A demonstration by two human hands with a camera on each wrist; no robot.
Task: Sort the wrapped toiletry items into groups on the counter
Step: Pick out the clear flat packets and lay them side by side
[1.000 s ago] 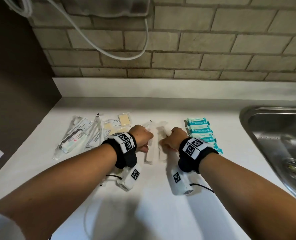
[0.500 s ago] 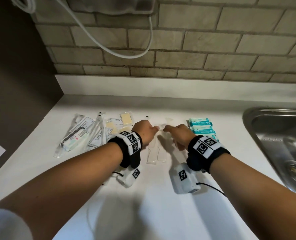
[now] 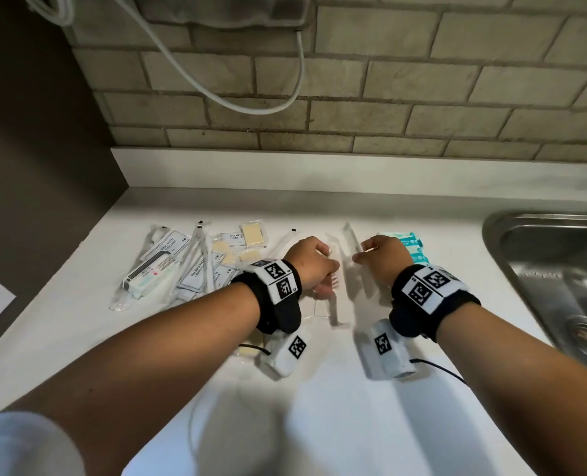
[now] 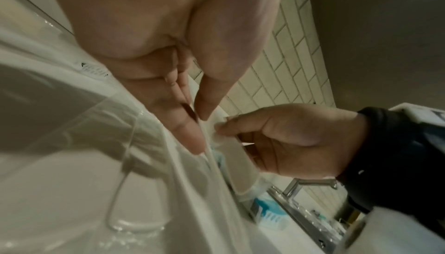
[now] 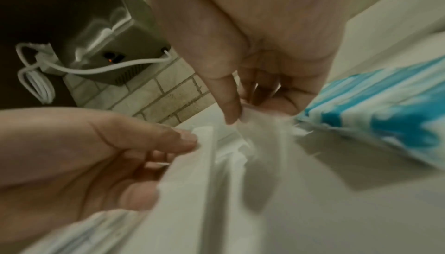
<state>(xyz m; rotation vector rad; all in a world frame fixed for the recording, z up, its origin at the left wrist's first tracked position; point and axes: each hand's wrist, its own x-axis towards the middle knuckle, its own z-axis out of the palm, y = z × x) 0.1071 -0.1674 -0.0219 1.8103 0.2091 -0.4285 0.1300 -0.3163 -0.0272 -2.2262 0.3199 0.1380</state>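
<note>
Brick-pattern tile wall (image 3: 422, 87) in beige-grey, dark grout lines. Pale upstand strip (image 3: 319, 170) along wall foot. White counter (image 3: 319, 424) below. Dark brown panel (image 3: 27, 149) closing left side. Steel sink (image 3: 560, 255) set in counter at right. Grey box (image 3: 223, 8), possibly wall-mounted appliance, at top edge; white cable (image 3: 251, 108) looping down from it. Light dim, soft shadows on counter.
</note>
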